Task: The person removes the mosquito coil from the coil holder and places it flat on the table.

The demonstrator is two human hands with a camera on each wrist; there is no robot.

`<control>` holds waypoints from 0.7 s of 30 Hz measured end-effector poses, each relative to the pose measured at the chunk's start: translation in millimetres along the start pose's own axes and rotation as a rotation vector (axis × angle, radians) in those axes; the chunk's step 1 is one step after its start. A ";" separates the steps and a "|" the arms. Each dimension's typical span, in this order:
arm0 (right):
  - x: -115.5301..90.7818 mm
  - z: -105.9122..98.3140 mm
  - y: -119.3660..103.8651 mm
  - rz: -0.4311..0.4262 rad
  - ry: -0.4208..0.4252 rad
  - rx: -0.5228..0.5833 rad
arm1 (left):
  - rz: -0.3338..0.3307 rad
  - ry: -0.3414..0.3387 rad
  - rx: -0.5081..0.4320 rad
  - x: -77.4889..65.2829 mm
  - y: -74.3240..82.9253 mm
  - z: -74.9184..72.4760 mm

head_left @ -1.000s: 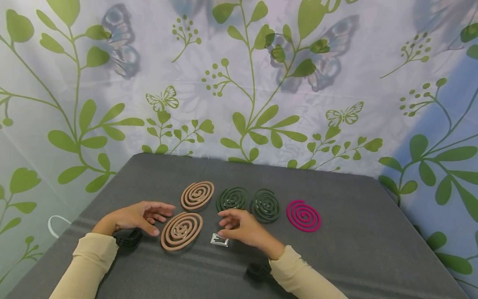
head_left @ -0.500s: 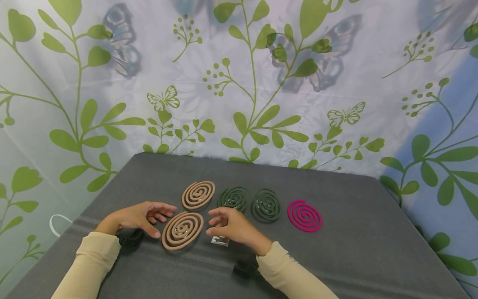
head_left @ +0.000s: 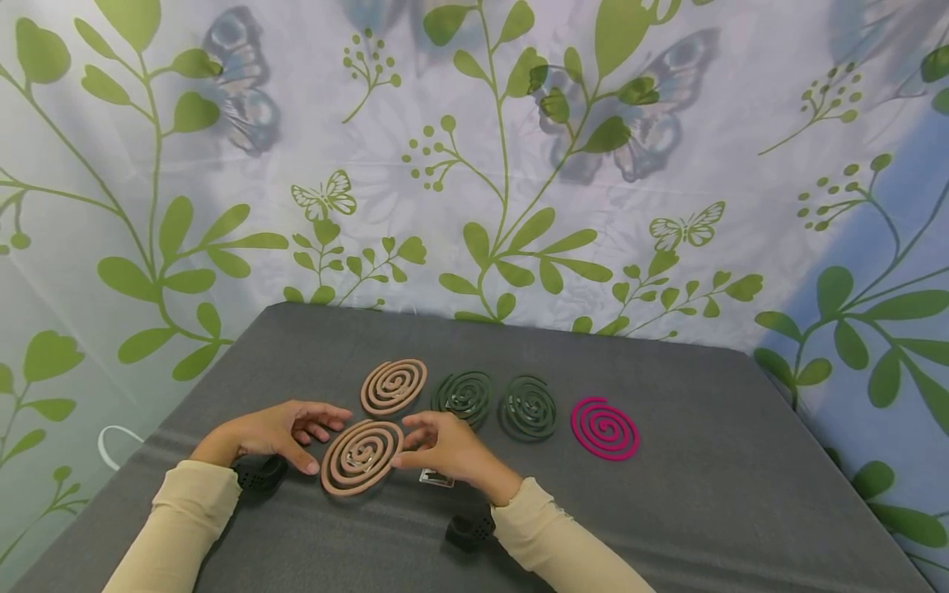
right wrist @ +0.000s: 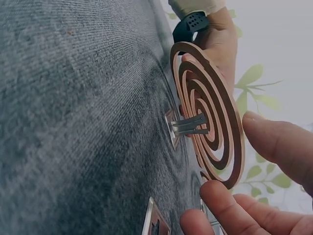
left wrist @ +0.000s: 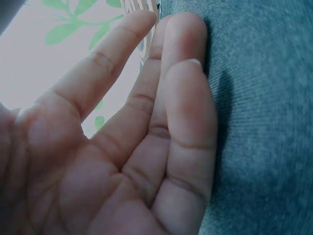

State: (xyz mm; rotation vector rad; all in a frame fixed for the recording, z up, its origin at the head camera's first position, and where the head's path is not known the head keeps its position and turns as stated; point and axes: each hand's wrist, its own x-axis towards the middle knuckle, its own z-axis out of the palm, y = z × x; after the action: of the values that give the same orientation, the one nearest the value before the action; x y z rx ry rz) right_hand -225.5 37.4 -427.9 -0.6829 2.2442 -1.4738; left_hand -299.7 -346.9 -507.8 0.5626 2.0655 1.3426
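Note:
A tan mosquito coil point(head_left: 362, 455) sits raised on a metal stand point(right wrist: 172, 128), whose prongs go up into its centre in the right wrist view. My right hand point(head_left: 451, 449) is at the coil's right edge, thumb and fingers spread on either side of the rim; no firm pinch shows. My left hand point(head_left: 278, 435) hovers by the coil's left side, fingers loosely bent around nothing. Partly hidden under my right hand, a bare metal stand point(head_left: 436, 478) lies on the table. Behind the near coil is a second tan coil point(head_left: 395, 387).
Two dark green coils point(head_left: 528, 408) lie right of the tan ones, the left one partly behind my right hand. A pink coil point(head_left: 604, 428) is farther right. The grey-covered table point(head_left: 704, 494) ends at a leaf-patterned curtain point(head_left: 474, 165).
My right hand has moved left, over the bare stand, to the near tan coil's right edge. The left hand and all coils look unmoved.

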 end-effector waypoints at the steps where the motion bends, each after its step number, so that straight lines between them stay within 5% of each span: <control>1: 0.6 0.9 0.2 0.003 0.006 -0.008 | -0.003 0.007 0.001 0.1 0.4 0.4; 13: 3.5 6.1 3.8 -0.027 0.030 -0.018 | 0.028 -0.010 0.006 -0.6 1.2 1.5; 21: 5.6 8.9 5.6 -0.020 0.055 -0.073 | 0.115 -0.062 -0.023 -24.7 75.3 33.0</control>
State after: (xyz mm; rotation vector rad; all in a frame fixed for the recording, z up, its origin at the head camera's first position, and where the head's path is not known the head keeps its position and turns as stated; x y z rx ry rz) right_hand -226.3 29.5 -436.7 -0.6963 2.3491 -1.4430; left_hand -257.2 -311.0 -442.5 0.7142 1.9913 1.3945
